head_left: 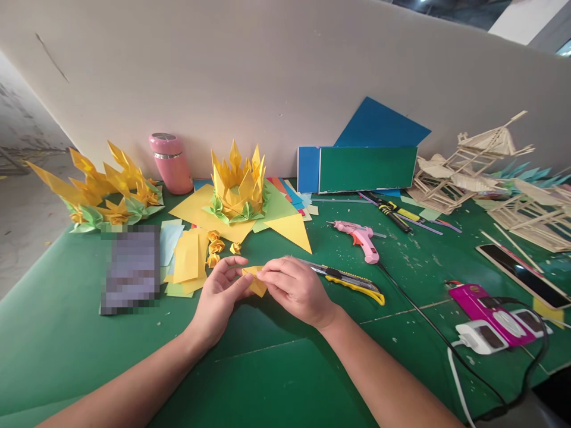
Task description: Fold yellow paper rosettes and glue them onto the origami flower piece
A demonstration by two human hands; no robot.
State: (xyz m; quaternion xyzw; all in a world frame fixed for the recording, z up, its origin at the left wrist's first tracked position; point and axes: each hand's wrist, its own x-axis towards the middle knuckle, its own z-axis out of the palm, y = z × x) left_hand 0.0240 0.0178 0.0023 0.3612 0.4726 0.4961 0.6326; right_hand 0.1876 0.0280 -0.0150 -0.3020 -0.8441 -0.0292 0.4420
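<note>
A small folded yellow paper piece (255, 280) is pinched between both hands just above the green table (276, 380). My left hand (222, 294) grips its left side with curled fingers. My right hand (297, 288) is closed on its right side, thumb and fingertips pressed together. Right behind my right hand lies a yellow utility knife (352, 279). Small folded yellow pieces (215, 245) lie just beyond my left hand, next to a stack of yellow and pale green paper slips (187, 261).
A yellow-and-green origami crown (238, 184) sits on loose coloured sheets, with similar origami flowers (102, 190) at left and a pink flask (170, 162). A pink glue gun (362, 238), its black cord, a power strip (495, 333), a phone (520, 274) and stick models (473, 166) fill the right.
</note>
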